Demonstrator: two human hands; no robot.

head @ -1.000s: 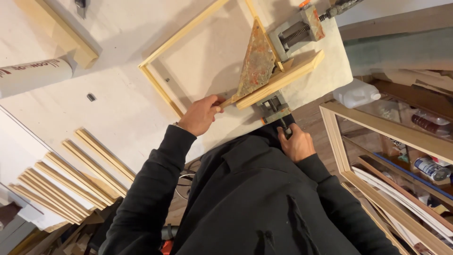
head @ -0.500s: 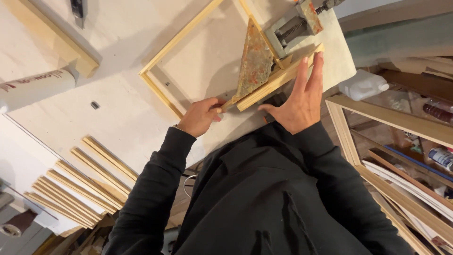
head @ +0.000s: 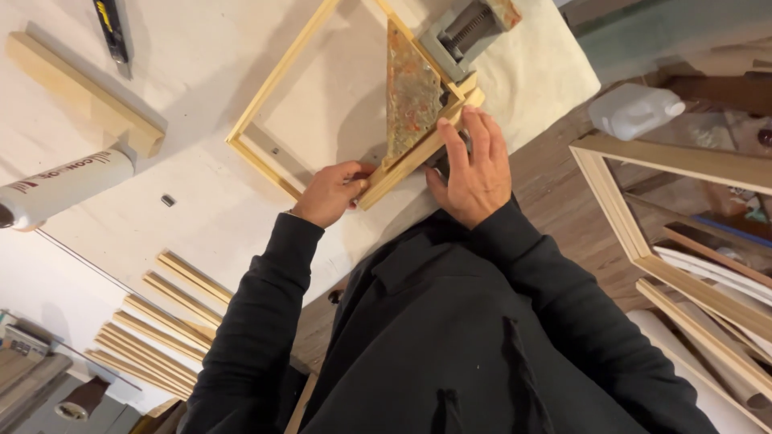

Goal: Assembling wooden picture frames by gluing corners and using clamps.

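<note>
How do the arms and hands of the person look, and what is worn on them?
Both arms are covered to the wrist by long black sleeves of a plain dark top, loose and slightly creased. The left hand and the right hand are bare, with no gloves. No rings or watch can be seen, and the sleeves carry no markings.

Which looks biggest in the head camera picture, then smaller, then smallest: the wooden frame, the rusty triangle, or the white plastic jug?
1. wooden frame
2. rusty triangle
3. white plastic jug, though it lies lower, so its true size is unsure.
</note>
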